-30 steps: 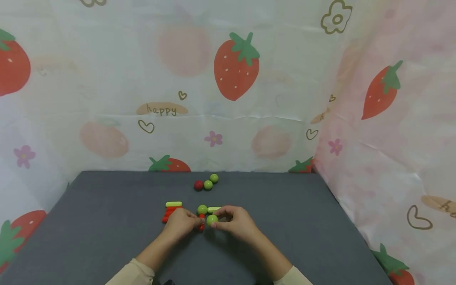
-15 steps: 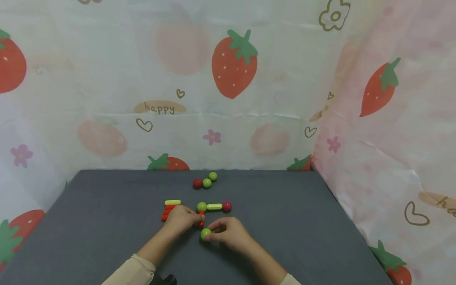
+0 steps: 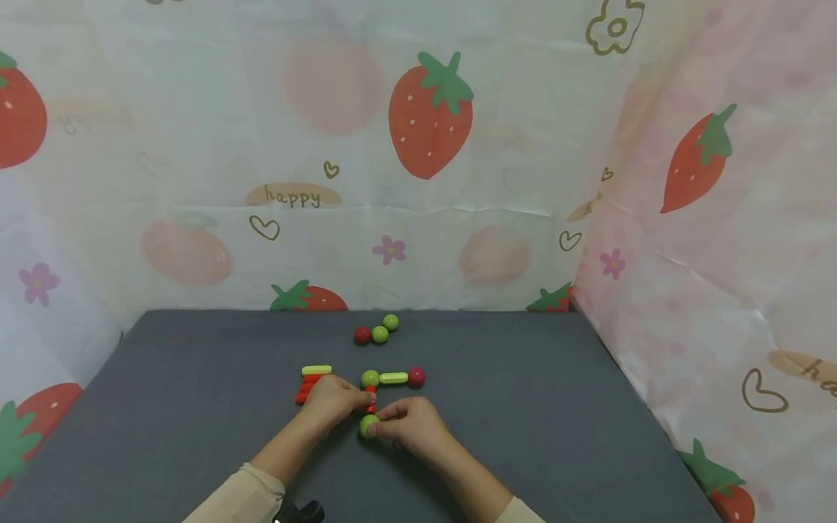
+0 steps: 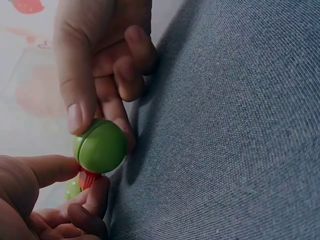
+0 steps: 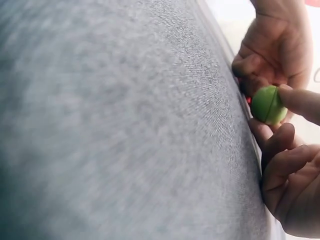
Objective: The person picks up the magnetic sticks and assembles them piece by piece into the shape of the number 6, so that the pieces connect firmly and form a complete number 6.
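My left hand pinches a short red stick between thumb and finger. Just in front of that stick's near end, my right hand holds a green ball by thumb and fingertips. In the left wrist view the green ball covers most of the red stick; whether the two are joined I cannot tell. At the stick's far end sits another green ball. From there a yellow-green stick runs rightward to a dark red ball.
Beside my left hand lie several red sticks under a yellow-green stick. Farther back on the dark grey table are a dark red ball and two green balls. A strawberry-print cloth hangs behind.
My right hand has moved the green ball leftward and toward me, to the red stick's near end. My left hand keeps its pinch on the stick almost in place.
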Available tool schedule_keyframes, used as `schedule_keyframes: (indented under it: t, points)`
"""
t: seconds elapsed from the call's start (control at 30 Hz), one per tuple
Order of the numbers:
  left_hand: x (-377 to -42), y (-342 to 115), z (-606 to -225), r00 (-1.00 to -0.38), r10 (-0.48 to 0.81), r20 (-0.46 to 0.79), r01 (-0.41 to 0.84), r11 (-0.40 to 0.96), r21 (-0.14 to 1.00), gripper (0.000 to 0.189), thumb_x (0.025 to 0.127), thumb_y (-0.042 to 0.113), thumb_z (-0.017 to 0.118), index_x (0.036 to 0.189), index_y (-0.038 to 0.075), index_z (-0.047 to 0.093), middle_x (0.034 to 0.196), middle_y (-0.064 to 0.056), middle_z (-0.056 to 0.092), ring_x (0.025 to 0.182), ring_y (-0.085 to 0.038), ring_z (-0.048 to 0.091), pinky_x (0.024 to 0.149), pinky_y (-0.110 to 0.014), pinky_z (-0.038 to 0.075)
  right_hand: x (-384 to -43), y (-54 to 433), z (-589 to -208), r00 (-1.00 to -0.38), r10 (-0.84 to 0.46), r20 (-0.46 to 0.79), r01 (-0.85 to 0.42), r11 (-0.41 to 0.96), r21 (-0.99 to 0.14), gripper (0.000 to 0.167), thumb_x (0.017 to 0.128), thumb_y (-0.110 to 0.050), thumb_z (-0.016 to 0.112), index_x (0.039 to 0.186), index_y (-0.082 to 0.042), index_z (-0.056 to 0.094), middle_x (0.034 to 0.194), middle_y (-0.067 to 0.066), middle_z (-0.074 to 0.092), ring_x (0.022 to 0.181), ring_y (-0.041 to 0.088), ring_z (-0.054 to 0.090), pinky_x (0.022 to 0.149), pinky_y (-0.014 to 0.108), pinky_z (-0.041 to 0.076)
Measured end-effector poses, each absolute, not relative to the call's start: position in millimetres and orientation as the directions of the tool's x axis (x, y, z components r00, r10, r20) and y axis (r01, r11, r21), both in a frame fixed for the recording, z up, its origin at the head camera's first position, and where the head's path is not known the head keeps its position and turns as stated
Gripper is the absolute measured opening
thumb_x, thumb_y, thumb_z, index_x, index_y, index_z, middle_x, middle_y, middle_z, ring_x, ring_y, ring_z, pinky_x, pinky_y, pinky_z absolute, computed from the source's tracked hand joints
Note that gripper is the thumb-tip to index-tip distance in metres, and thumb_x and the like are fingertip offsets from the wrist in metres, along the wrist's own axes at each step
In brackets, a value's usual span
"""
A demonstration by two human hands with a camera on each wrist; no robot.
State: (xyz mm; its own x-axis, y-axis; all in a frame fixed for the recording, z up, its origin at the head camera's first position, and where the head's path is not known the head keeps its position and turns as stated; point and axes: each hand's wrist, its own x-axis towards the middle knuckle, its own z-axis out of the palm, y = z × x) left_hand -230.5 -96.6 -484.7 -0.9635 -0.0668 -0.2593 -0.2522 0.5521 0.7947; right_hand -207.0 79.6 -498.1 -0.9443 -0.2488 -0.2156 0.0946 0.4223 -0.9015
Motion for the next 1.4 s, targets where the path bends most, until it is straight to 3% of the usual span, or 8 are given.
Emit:
schedule_keyframes:
  t: [0.2,0.53,0.77,1.0,1.2,1.4]
  points:
    - [-230,-97,-484,-0.962,-0.062,-0.267,-0.257,0.547,0.797,0.027,0.079,0.031,0.078,0.066,0.008,0.075,0.058,0.005,0.054,0.058,-0.014,0.042,0.051,-0.028,0.03,-209,77,-497,-0.941,-0.189,-0.28,0.179,0.423,-0.888,0.023,0.071,-0.035,0.086,0.084,-0.019,0.078,0.054,-0.008,0.053,0.041,0.006,0.038,0.036,0.022,0.027]
    - [-224,-106,-481,-0.975,-0.025,-0.222,-0.196,0.572,0.797,0.019,0.083,0.03,0.075,0.078,0.012,0.079,0.086,0.002,0.071,0.071,-0.014,0.052,0.057,-0.027,0.039,-210,75,-496,-0.937,-0.199,-0.286,0.188,0.4,-0.897,0.022,0.072,-0.033,0.086,0.085,-0.018,0.077,0.054,-0.008,0.052,0.042,0.006,0.039,0.035,0.021,0.026]
    - [-219,-122,-479,-0.986,0.027,-0.162,-0.112,0.607,0.787,0.014,0.084,0.03,0.075,0.089,0.016,0.078,0.087,0.003,0.07,0.072,-0.012,0.058,0.061,-0.028,0.046,-210,77,-495,-0.935,-0.209,-0.285,0.185,0.397,-0.899,0.023,0.071,-0.034,0.086,0.085,-0.019,0.077,0.055,-0.007,0.051,0.042,0.007,0.038,0.036,0.022,0.026]
    - [-214,-149,-469,-0.988,0.076,-0.135,-0.065,0.59,0.805,0.024,0.087,0.028,0.073,0.107,0.015,0.073,0.101,0.002,0.072,0.083,-0.012,0.063,0.065,-0.03,0.05,-211,77,-499,-0.94,-0.21,-0.27,0.177,0.377,-0.909,0.023,0.07,-0.032,0.087,0.084,-0.017,0.077,0.06,-0.009,0.055,0.042,0.006,0.035,0.038,0.022,0.026]
    - [-213,-168,-465,-0.993,0.068,-0.095,-0.03,0.64,0.767,0.023,0.087,0.027,0.073,0.108,0.017,0.072,0.104,0.001,0.07,0.089,-0.015,0.061,0.066,-0.03,0.048,-212,79,-501,-0.937,-0.212,-0.276,0.195,0.337,-0.921,0.024,0.07,-0.028,0.088,0.086,-0.013,0.076,0.059,-0.009,0.053,0.04,0.004,0.028,0.037,0.022,0.023]
    - [-216,-186,-469,-0.994,0.065,-0.088,-0.023,0.662,0.75,0.028,0.086,0.03,0.074,0.111,0.018,0.071,0.108,-0.001,0.069,0.083,-0.017,0.056,0.063,-0.031,0.047,-213,80,-500,-0.927,-0.231,-0.295,0.212,0.326,-0.921,0.024,0.071,-0.027,0.087,0.087,-0.013,0.076,0.055,-0.01,0.048,0.039,0.004,0.025,0.037,0.022,0.021]
